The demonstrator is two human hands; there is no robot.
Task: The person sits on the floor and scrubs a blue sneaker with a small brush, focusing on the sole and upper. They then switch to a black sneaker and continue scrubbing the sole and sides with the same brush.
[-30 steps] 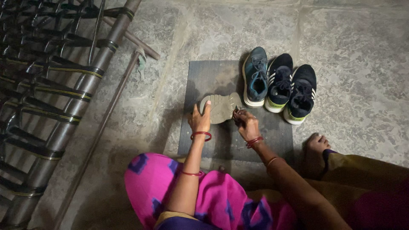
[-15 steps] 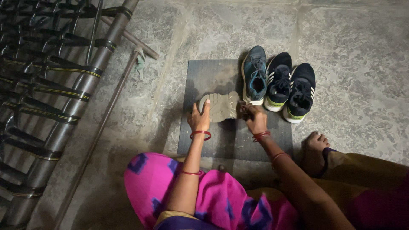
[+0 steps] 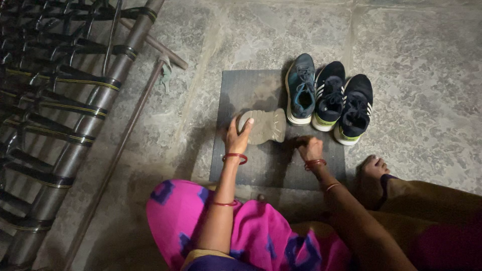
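At far left, a woven cot frame [image 3: 65, 100] stands on the stone floor [image 3: 416, 60], with a long stick [image 3: 125, 145] lying beside it. The left hand [image 3: 236, 138] grips the toe end of an upturned shoe [image 3: 262, 126] (pale tread facing up), held over the dark mat [image 3: 251, 88]. The right hand [image 3: 310, 148] rests curled on the mat, just right of the shoe; whether it pinches anything cannot be told. Three upright sneakers [image 3: 329, 98] stand side by side at the mat's far right.
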